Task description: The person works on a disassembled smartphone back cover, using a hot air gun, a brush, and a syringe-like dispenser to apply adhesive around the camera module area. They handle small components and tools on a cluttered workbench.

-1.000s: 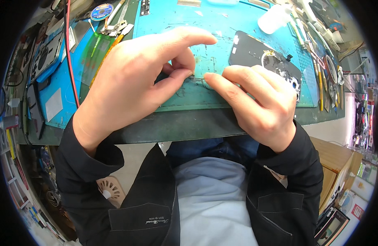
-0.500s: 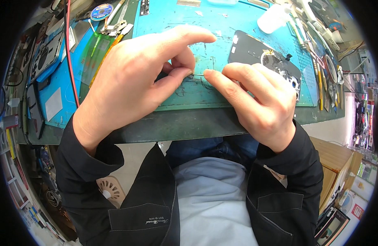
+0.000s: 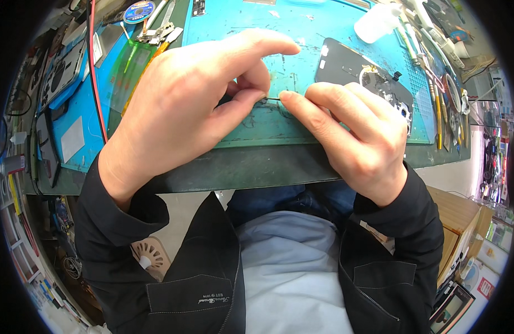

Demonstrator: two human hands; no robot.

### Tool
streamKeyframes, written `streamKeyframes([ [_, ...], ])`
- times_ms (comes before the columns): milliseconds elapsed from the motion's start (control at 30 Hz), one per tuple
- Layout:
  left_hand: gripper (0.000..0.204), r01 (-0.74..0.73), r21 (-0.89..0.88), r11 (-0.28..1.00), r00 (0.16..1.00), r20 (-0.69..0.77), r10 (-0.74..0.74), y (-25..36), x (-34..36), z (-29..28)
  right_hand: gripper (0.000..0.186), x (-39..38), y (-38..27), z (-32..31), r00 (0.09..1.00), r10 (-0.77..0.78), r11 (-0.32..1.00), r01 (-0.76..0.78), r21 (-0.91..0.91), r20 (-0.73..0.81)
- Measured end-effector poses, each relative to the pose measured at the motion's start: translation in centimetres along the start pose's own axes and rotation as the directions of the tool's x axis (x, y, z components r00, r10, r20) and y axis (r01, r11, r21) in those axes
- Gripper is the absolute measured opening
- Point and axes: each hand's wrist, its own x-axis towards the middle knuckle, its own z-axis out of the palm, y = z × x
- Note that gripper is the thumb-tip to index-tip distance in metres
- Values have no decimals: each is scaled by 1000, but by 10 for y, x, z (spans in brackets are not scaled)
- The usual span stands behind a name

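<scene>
Over the teal work mat (image 3: 220,22), my left hand (image 3: 190,111) pinches a small, thin dark piece (image 3: 274,98) between thumb and fingers, its index finger arched above. My right hand (image 3: 357,133) holds the other end at its fingertips; the piece is too small to name exactly. Just behind my right hand lies a black phone (image 3: 340,61) with exposed parts on it. At the back right stands a white plastic bottle (image 3: 374,25).
Tools and brushes (image 3: 435,89) line the mat's right side. At the left are red and black cables (image 3: 94,67), a solder spool (image 3: 138,11), a green tray (image 3: 120,75) and an opened device (image 3: 64,78). The dark bench edge (image 3: 251,167) runs before my lap.
Both my hands have shifted slightly up and to the right, still pinched close together on the thin piece. Its dark length between my fingertips looks a little shorter.
</scene>
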Motion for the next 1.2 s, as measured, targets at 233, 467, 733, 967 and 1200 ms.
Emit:
streamKeyframes([
  [233, 57, -24, 16, 1000, 1000, -9, 25, 0, 0, 0, 44, 1, 2, 0, 1000, -9, 1000, 9, 27, 8],
  [467, 57, -31, 56, 998, 1000, 0, 31, 1, 1, 0, 42, 1, 2, 1, 1000, -5, 999, 5, 34, 12],
  [733, 58, -35, 60, 998, 999, -7, 35, 1, 1, 0, 42, 1, 3, -1, 999, 2, 999, -4, 46, 37],
  [967, 59, -22, 56, 998, 1000, -6, 22, 2, 1, 0, 42, 2, 3, -2, 998, 16, 997, -21, 80, 64],
  [1200, 58, 3, 40, 999, 1000, 2, -3, 3, 1, 0, 41, 2, 3, -4, 996, 13, 997, -19, 72, 92],
])
